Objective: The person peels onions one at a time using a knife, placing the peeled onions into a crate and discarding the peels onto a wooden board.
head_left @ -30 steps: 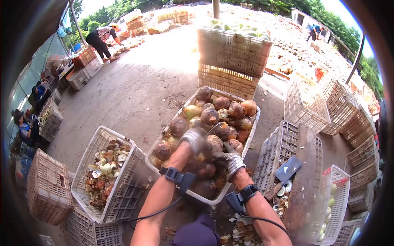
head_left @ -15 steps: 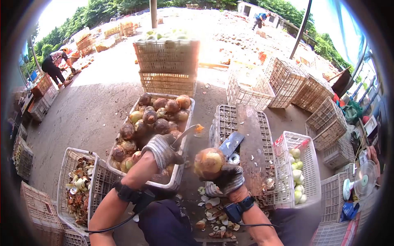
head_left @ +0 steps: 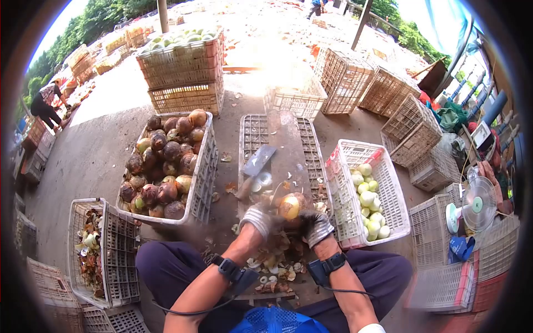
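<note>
My left hand (head_left: 266, 219), in a grey glove and blurred by motion, is closed on a knife whose blurred blade rises beside the onion. A brown-skinned onion (head_left: 291, 206) with a pale patch is in my right hand (head_left: 315, 226), which is also gloved. Both hands are close together over the near end of a wooden board (head_left: 287, 144). The board lies on an upturned crate (head_left: 322, 166). A cleaver (head_left: 259, 160) rests at the board's left edge. Peeled scraps (head_left: 275, 266) lie below my hands.
Unpeeled onions fill a crate (head_left: 208, 161) at the left. Peeled onions lie in a white crate (head_left: 391, 205) at the right. Skins lie in a crate (head_left: 125, 250) at the lower left. Stacked crates (head_left: 183, 69) and a fan (head_left: 480, 204) stand farther out. One person (head_left: 47, 105) bends at the far left.
The view has swung right and down. My hands have come together, with the knife now beside the onion over the board; before, the knife was over the crate of unpeeled onions.
</note>
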Demonstrator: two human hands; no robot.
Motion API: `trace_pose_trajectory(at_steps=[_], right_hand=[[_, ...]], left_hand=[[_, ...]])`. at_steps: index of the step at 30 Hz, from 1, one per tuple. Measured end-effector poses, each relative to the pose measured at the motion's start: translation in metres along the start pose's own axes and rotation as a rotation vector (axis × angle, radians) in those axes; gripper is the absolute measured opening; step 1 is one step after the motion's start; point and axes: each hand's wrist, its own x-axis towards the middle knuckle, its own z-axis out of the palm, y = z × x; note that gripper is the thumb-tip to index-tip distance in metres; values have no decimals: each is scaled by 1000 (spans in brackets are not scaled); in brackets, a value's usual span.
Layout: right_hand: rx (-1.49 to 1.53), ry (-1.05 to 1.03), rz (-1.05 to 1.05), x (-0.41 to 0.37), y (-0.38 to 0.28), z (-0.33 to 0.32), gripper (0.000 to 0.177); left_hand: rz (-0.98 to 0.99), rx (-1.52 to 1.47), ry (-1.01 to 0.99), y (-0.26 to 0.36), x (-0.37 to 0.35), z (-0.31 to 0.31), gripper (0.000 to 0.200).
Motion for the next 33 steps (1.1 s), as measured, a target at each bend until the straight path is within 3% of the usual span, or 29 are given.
trace_pose_trajectory(at_steps=[1, 5, 7, 11, 12, 14, 17, 19, 20, 22, 29, 32, 33], right_hand=[[423, 109, -27, 2, 53, 20, 46], [259, -65, 397, -7, -32, -42, 46], [-721, -343, 103, -4, -16, -52, 60], [350, 180, 378, 1, -6, -55, 85], [221, 242, 287, -1, -26, -63, 83], [327, 205, 310, 0, -29, -69, 82], [458, 182, 319, 1, -37, -81, 79], [579, 177, 307, -1, -20, -79, 76], [434, 206, 285, -2, -15, -80, 73], [519, 225, 294, -4, -13, -77, 71], [328, 223, 265, -1, -15, -68, 74], [423, 227, 277, 1, -26, -67, 72], [466, 229, 292, 1, -29, -68, 71]], left_hand=[[154, -173, -25, -33, 22, 12, 32], [-39, -475, -37, -52, 18, 39, 30], [-119, -544, -92, -86, 40, 47, 32], [-175, -562, -185, -91, 59, 51, 34], [-179, -545, -201, -71, 50, 50, 34], [-178, -508, -239, -24, 34, 50, 33], [-74, 197, -210, -4, 42, 41, 22], [-179, 556, -52, -26, 76, 34, 21], [-191, 663, 10, -32, 80, 29, 22], [-212, 877, 135, -29, 81, 16, 24], [19, 1178, 367, -61, 126, 10, 32], [50, 1016, 503, -97, 151, 9, 31], [172, 1047, 555, -90, 144, 4, 31]])
